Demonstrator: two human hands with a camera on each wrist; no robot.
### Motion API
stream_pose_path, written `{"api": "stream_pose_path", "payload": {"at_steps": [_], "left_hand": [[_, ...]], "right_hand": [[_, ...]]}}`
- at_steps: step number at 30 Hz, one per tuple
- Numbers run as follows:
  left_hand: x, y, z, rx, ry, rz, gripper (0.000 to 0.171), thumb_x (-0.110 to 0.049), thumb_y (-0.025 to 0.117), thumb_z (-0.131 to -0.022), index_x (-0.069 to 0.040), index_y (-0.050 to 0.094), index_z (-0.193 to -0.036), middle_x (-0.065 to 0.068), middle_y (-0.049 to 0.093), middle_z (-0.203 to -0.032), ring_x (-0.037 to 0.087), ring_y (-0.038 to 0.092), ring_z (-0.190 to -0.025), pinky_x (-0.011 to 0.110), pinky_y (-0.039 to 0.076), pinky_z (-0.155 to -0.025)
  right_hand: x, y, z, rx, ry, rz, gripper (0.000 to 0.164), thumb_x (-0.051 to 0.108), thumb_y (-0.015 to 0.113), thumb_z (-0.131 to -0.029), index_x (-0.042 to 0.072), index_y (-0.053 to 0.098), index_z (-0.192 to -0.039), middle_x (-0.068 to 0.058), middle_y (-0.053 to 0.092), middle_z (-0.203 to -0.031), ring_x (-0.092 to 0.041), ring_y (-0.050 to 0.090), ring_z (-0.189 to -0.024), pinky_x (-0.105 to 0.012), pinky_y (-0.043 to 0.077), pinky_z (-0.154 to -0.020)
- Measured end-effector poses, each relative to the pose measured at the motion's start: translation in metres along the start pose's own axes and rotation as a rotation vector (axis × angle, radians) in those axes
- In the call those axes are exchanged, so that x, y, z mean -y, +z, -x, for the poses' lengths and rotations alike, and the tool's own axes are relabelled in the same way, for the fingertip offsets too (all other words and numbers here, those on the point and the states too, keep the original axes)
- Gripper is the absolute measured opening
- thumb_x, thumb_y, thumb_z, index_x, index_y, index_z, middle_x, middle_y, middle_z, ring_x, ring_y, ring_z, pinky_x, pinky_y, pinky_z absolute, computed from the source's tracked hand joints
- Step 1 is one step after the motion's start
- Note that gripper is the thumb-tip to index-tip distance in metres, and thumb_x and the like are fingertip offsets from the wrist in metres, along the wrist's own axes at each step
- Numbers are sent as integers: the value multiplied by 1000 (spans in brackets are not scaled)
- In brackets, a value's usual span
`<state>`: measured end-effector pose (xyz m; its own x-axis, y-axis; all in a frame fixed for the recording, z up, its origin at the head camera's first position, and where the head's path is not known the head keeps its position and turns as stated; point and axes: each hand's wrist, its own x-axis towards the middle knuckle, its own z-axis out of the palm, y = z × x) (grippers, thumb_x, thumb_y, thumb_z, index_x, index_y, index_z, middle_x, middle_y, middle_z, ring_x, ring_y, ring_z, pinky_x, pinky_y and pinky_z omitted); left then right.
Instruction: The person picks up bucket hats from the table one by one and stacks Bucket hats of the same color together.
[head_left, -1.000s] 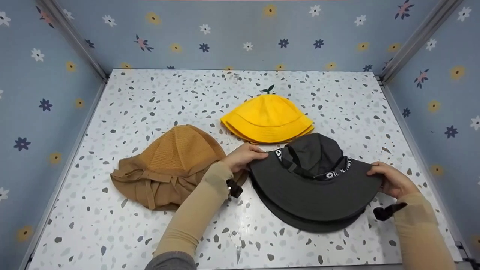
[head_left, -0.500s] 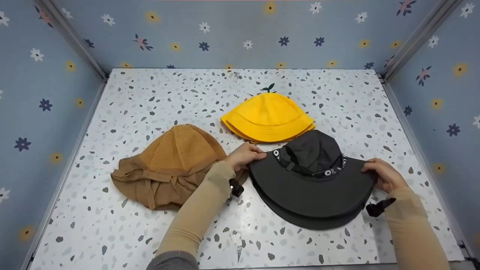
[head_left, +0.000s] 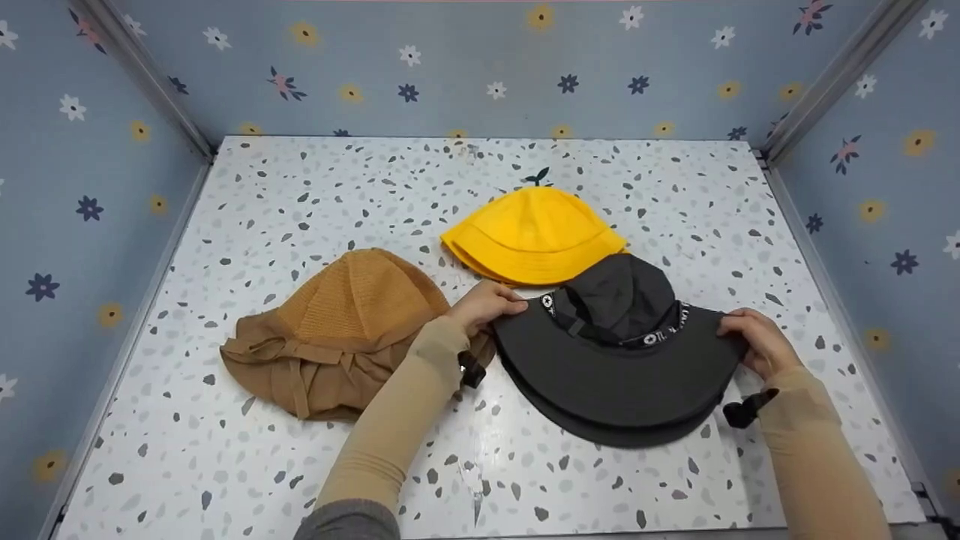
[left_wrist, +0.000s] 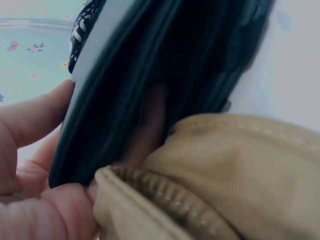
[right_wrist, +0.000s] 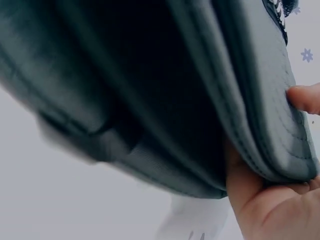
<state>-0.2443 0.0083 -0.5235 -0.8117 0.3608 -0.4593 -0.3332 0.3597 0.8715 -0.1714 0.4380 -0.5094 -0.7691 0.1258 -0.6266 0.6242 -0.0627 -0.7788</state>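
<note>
A dark grey wide-brimmed hat (head_left: 615, 382) with a black-and-white lettered band lies between my two hands. At its left brim edge my left hand (head_left: 484, 306) pinches the fabric, thumb on top and fingers beneath. My right hand (head_left: 761, 341) grips the opposite brim edge the same way. In the left wrist view, a finger (left_wrist: 154, 112) reaches under the brim's layered fabric. The right wrist view shows the thumb (right_wrist: 304, 98) on the brim's outer face and fingers below. The grey hat's crown overlaps the lower right edge of a yellow bucket hat (head_left: 536, 232) in the head view.
A brown hat (head_left: 352, 330) with a knitted crown and a bow lies on the left, partly behind my left forearm. The speckled white tabletop (head_left: 337, 187) is bounded by blue flowered panels (head_left: 480, 67) at the back and both sides.
The grey hat has shifted slightly away from me and to the left, its crown now covering part of the yellow hat's edge. My right hand has moved left and a little farther away with it.
</note>
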Motion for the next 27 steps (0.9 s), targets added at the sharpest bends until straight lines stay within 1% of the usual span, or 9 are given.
{"api": "stream_pose_path", "payload": {"at_steps": [3,5,7,12,15,18,22,24,27], "left_hand": [[0,1,1,-21,2,-44,26,-15,70,-92,-3,74,-115,14,69,-115,12,60,-77,21,51,-70],[0,2,1,-40,10,-89,25,-16,71,-92,-4,75,-113,15,68,-119,15,62,-86,23,52,-75],[-1,3,1,-59,20,-136,24,-17,72,-92,-5,76,-112,15,68,-120,21,64,-96,27,53,-80],[-2,7,1,-117,70,-289,21,-19,74,-90,-6,78,-106,13,72,-114,27,63,-108,32,53,-91],[-5,9,1,-149,82,-368,19,-20,75,-89,-7,79,-103,12,73,-111,27,64,-107,33,52,-93],[-8,12,4,-172,68,-434,19,-22,75,-90,-9,79,-104,9,73,-111,27,65,-105,35,53,-92],[-13,17,8,-219,55,-575,19,-27,73,-91,-18,77,-107,3,73,-113,26,66,-104,40,54,-89],[-14,20,10,-247,59,-650,19,-30,72,-92,-21,77,-108,1,72,-114,27,65,-105,44,53,-89],[-13,24,12,-277,75,-732,20,-33,71,-93,-22,76,-108,1,71,-115,31,62,-108,49,49,-91]], "right_hand": [[-1,3,0,-32,-44,67,22,-1,59,-86,19,58,-77,10,55,-77,-5,55,-68,-20,51,-61],[-1,7,1,-58,-81,149,16,1,60,-86,16,55,-85,9,54,-79,-5,54,-68,-21,51,-61],[-1,12,2,-92,-117,262,15,5,62,-86,12,51,-94,5,52,-85,-6,52,-68,-22,50,-61],[-1,22,5,-208,-166,597,38,18,65,-86,-1,47,-115,-13,50,-108,-18,50,-83,-25,44,-67],[0,25,6,-252,-180,721,50,21,65,-85,-7,46,-122,-26,49,-121,-30,49,-96,-30,43,-75],[0,28,7,-263,-185,774,58,22,64,-85,-10,44,-128,-33,47,-131,-39,49,-107,-38,44,-86],[0,29,9,-269,-225,849,62,25,62,-85,-12,45,-133,-37,46,-135,-47,49,-115,-51,43,-98],[-1,29,9,-286,-254,890,60,25,62,-85,-11,48,-131,-38,47,-134,-51,47,-117,-56,40,-102],[-4,31,9,-320,-298,937,55,24,64,-84,-9,55,-127,-40,46,-132,-58,41,-118,-60,36,-101]]}}
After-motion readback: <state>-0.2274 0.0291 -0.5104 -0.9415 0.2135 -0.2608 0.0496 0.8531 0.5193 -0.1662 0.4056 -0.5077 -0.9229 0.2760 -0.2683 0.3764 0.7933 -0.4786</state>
